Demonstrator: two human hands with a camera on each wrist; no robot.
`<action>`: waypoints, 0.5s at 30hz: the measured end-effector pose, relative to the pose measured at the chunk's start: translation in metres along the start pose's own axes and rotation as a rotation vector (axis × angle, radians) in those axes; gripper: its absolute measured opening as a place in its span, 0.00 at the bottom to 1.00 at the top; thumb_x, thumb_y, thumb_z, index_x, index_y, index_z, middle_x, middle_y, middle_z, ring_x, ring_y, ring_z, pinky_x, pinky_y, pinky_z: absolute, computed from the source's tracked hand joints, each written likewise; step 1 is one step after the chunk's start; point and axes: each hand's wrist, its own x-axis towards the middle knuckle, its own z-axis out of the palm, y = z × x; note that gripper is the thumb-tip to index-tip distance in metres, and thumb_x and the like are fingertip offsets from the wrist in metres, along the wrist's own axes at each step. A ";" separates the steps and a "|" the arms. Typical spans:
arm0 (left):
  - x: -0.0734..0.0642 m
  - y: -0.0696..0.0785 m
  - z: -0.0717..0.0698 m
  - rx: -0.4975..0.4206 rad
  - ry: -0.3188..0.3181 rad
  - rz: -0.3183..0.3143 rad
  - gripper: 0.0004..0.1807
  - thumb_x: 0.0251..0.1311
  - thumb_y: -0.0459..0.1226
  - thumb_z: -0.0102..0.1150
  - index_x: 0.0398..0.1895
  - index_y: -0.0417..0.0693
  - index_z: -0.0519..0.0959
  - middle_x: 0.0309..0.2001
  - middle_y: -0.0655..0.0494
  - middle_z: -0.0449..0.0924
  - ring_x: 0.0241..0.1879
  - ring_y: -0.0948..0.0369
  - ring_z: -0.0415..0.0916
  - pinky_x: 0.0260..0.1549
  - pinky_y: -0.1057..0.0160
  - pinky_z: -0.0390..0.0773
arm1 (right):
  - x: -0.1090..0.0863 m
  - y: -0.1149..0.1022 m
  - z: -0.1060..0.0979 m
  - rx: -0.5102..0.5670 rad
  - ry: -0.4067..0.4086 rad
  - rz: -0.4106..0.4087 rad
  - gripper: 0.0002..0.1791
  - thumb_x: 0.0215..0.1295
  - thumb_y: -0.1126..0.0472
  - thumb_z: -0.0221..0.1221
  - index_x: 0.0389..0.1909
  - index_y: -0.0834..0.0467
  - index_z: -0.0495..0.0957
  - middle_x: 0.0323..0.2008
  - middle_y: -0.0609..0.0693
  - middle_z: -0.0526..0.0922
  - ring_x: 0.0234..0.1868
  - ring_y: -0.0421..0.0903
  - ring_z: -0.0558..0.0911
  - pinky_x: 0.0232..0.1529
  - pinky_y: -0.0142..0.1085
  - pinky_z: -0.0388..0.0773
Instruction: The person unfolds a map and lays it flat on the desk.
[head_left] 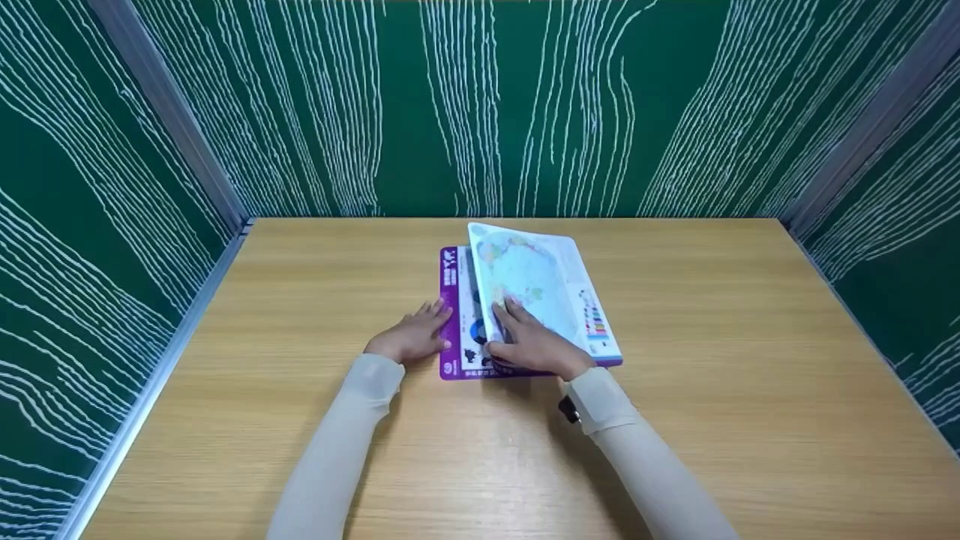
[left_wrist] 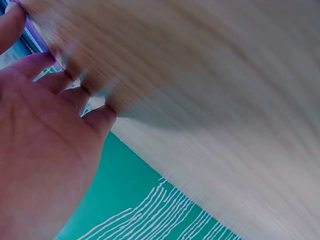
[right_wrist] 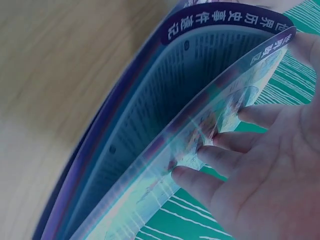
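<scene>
A thin stack of glossy purple-edged sheets, perhaps a booklet, lies on the table. Its top map page [head_left: 536, 281] is raised along the left side and slants to the right. In the right wrist view, a dark gap shows between this map page [right_wrist: 200, 130] and the lower printed page [right_wrist: 150, 95]. My right hand [head_left: 536, 343] lies on the map page, fingers spread and fairly straight, fingertips touching its surface. My left hand [head_left: 411, 335] rests with extended fingers on the purple left border [head_left: 450, 322] of the bottom sheet. In the left wrist view, that hand's [left_wrist: 50, 135] fingertips meet the edge.
The wooden table [head_left: 300, 285] extends around the stack on every side. Green panels with white wavy lines [head_left: 405, 112] stand behind it and at both sides. A small black object [head_left: 569, 409] sits at the right wrist, by the sleeve cuff.
</scene>
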 end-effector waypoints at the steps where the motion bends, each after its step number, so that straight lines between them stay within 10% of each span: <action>1: 0.000 0.000 -0.001 0.007 -0.001 0.004 0.37 0.71 0.48 0.44 0.77 0.51 0.44 0.78 0.52 0.33 0.77 0.52 0.29 0.75 0.48 0.35 | -0.001 0.001 -0.002 0.007 -0.003 -0.008 0.47 0.62 0.31 0.48 0.76 0.43 0.42 0.78 0.47 0.34 0.78 0.53 0.41 0.73 0.55 0.53; 15: -0.001 0.001 -0.001 0.029 0.007 0.000 0.37 0.71 0.50 0.44 0.77 0.51 0.45 0.78 0.53 0.34 0.77 0.52 0.29 0.75 0.47 0.35 | -0.014 0.028 -0.018 0.114 -0.024 -0.075 0.47 0.62 0.30 0.47 0.76 0.39 0.38 0.78 0.43 0.31 0.78 0.53 0.41 0.74 0.58 0.49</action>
